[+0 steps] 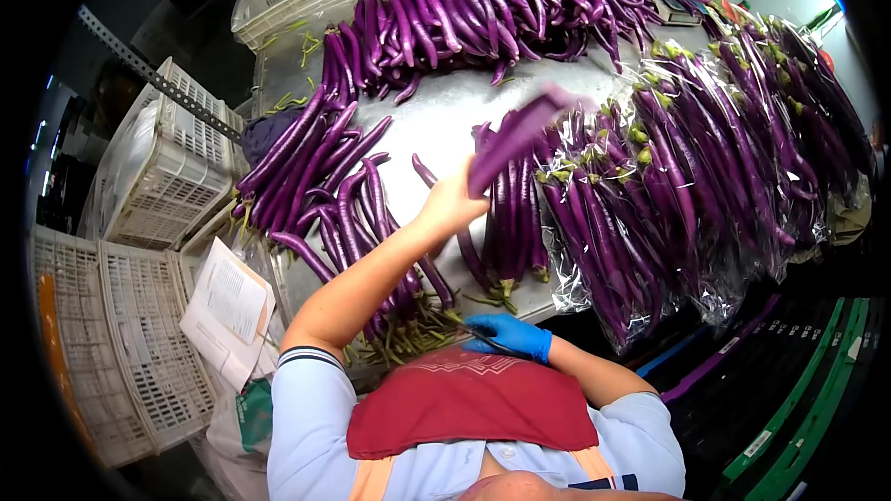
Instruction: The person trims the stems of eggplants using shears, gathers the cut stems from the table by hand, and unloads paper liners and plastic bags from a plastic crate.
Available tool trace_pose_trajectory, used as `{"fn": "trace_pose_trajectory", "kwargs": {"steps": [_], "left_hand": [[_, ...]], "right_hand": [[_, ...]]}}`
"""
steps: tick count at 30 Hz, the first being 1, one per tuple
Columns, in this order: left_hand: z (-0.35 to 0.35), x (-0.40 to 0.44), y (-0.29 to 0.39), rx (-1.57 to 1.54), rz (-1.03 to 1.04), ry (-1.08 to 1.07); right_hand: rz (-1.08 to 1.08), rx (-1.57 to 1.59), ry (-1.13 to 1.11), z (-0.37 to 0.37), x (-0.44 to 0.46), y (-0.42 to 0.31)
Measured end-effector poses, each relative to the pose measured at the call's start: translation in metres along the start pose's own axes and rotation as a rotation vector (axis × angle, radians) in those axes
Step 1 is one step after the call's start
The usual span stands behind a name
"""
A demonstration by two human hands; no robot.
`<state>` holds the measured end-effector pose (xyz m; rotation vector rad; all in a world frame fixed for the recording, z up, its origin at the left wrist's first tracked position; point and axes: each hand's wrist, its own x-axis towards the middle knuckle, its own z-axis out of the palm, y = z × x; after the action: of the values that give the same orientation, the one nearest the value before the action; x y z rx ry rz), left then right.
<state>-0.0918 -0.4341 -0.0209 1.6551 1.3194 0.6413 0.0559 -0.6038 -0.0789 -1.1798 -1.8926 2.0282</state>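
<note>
My left hand (452,202) is closed on a long purple eggplant (520,137), raised over the metal table and smeared by motion. Below and right of it, a small row of eggplants (506,223) lies side by side with stems toward me. Close to my apron, my right hand (516,338) wears a blue glove. Its fingers are curled around a slim dark tool (490,343), whose kind I cannot make out. Cut green stems (408,341) are heaped at the table edge just left of the glove. Loose eggplants (348,223) spread left of my left forearm.
A large pile of eggplants (483,9) covers the table's far side. Bagged eggplants (668,176) in clear plastic fill the right. White plastic crates (172,167) and papers (230,311) stand at left. Green and purple crate edges (789,427) show at lower right.
</note>
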Motion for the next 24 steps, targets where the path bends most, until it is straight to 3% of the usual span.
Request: {"fn": "trace_pose_trajectory", "kwargs": {"steps": [2, 4, 6, 9, 10, 12, 14, 16, 17, 18, 20, 22, 24], "left_hand": [[0.01, 0.009, -0.014, -0.009, -0.11, 0.146], [0.033, 0.022, -0.068, -0.032, -0.08, 0.19], [0.046, 0.018, -0.083, -0.183, -0.015, -0.094], [0.054, 0.015, -0.086, 0.162, -0.079, -0.293], [0.053, 0.017, -0.084, 0.207, -0.022, -0.235], [0.035, 0.024, -0.066, 0.351, -0.147, -0.395], [0.035, 0.026, -0.096, 0.329, -0.003, -0.255], [0.003, 0.014, -0.087, 0.113, -0.038, -0.301], [-0.003, 0.011, -0.12, 0.017, -0.012, -0.206], [-0.032, -0.012, -0.095, -0.037, -0.105, -0.144], [-0.076, -0.048, -0.113, -0.08, -0.114, 0.126], [-0.117, -0.096, -0.104, -0.404, -0.223, 0.37], [-0.138, -0.143, -0.133, -0.488, -0.286, 0.574]], "right_hand": [[-0.018, 0.052, 0.009, 0.002, 0.003, 0.012], [-0.028, 0.043, 0.012, 0.001, 0.005, 0.011], [-0.026, -0.022, 0.005, -0.002, 0.005, 0.004], [-0.068, 0.012, -0.022, -0.003, 0.008, 0.006], [-0.072, -0.007, -0.027, -0.004, 0.009, 0.006], [-0.081, -0.047, -0.037, -0.005, 0.012, 0.004], [-0.083, -0.067, -0.051, -0.005, 0.016, 0.006], [-0.011, -0.091, -0.084, -0.008, 0.017, 0.001], [-0.016, -0.094, -0.064, -0.008, 0.013, -0.004], [-0.034, -0.099, -0.046, -0.01, 0.013, -0.007], [-0.093, 0.092, 0.019, -0.001, 0.017, 0.021], [-0.027, 0.244, 0.05, -0.004, 0.016, 0.011], [0.133, 0.591, 0.04, -0.01, 0.016, -0.016]]}}
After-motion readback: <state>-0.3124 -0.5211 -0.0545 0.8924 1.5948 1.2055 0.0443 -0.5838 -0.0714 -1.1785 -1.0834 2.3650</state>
